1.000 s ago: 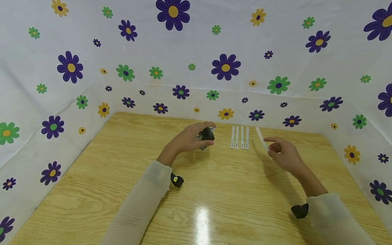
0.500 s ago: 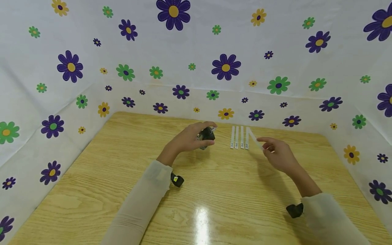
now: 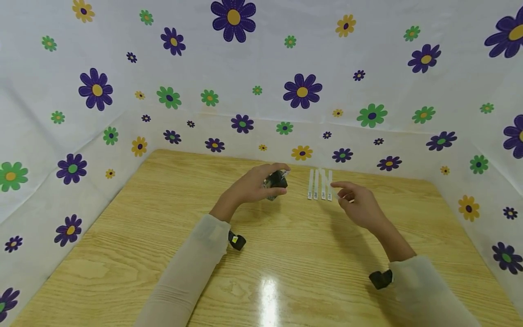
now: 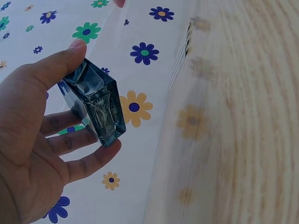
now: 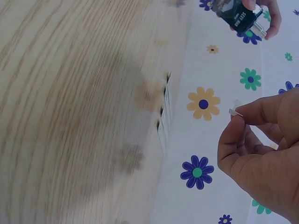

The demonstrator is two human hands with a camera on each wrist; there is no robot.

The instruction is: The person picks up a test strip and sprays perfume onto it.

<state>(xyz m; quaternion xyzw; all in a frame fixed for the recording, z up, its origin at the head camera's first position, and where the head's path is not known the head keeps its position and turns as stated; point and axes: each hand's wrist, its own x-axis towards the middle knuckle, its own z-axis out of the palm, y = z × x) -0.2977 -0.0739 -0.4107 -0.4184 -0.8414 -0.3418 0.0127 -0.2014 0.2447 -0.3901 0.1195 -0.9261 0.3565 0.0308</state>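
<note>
My left hand (image 3: 254, 185) grips a dark glass perfume bottle (image 3: 278, 180) above the back of the table, tilted. In the left wrist view the thick clear base of the bottle (image 4: 105, 109) shows, thumb on one side and fingers on the other. The right wrist view shows white lettering and a bare spray nozzle (image 5: 258, 29) on it. Between thumb and forefinger my right hand (image 3: 361, 206) pinches a thin white paper test strip (image 5: 236, 112), mostly edge-on there. Several similar paper strips (image 3: 316, 186) lie side by side on the table, between the hands.
The wood-grain table (image 3: 229, 272) ends at a white cloth backdrop (image 3: 245, 68) with printed flowers, which also closes in both sides. Small black cameras sit at the left wrist (image 3: 237, 241) and right wrist (image 3: 381, 279).
My right hand has moved left with its paper strip, which now overlaps the lying strips in the head view. My left hand and the perfume bottle have stayed put.
</note>
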